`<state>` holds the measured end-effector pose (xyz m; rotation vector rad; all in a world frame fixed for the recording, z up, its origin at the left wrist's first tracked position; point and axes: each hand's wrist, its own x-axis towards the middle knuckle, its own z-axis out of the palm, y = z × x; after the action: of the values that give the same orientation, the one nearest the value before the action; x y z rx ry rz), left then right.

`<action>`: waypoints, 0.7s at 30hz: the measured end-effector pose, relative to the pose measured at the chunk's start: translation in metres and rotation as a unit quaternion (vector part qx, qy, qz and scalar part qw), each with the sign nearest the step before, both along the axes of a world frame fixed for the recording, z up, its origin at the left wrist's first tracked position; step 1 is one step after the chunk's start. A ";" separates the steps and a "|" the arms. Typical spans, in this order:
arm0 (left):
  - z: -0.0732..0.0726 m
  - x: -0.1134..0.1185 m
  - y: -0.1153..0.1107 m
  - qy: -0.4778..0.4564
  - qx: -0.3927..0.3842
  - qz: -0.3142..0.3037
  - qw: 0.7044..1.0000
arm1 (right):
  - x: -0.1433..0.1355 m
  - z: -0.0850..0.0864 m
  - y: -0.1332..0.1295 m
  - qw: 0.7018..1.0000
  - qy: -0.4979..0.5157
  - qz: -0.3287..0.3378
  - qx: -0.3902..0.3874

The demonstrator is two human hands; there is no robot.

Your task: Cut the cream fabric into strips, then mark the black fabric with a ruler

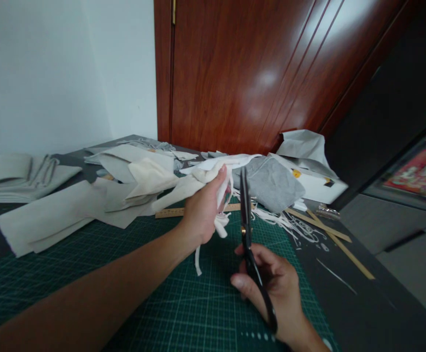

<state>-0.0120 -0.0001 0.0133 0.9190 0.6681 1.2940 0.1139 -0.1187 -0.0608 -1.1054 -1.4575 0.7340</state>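
Note:
My left hand [203,212] is closed round a bunched white cloth [187,186] above the green cutting mat [161,278]. Narrow strips of the cloth dangle below and beside the fingers. To the right, my right hand [271,283] holds black scissors [247,230] by the handles, blades pointing up and away. The blades look nearly closed and stand a little apart from the left hand. Part of a wooden ruler [170,213] shows behind the left hand, lying on the mat.
Pale fabric pieces [55,210] and a folded stack [22,178] lie at left. Grey cloth [277,183], white cord scraps [301,227], wooden strips [348,252] and a white box [319,188] are at right. A brown door [235,73] stands behind.

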 end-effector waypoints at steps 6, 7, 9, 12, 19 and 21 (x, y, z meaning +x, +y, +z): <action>-0.011 0.011 -0.013 0.078 -0.057 -0.141 0.985 | 0.022 0.014 0.016 0.979 0.074 -0.181 0.054; -0.014 0.014 -0.017 0.095 -0.060 -0.158 0.981 | 0.027 0.015 0.018 0.976 0.090 -0.188 0.057; -0.020 0.019 -0.024 0.121 -0.058 -0.176 0.975 | 0.035 0.017 0.020 0.972 0.118 -0.194 0.064; -0.025 0.023 -0.031 0.150 -0.041 -0.199 0.968 | 0.040 0.019 0.020 0.963 0.151 -0.204 0.088; -0.028 0.025 -0.037 0.146 -0.021 -0.249 0.957 | 0.038 0.023 0.016 0.957 0.137 -0.225 0.125; -0.033 0.025 -0.035 0.141 -0.019 -0.237 0.961 | 0.039 0.024 0.016 0.959 0.129 -0.224 0.118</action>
<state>0.0129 -0.0354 -0.0193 1.1613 0.6376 0.7295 0.1530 -0.1028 -0.0368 -1.0580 -0.9936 0.3544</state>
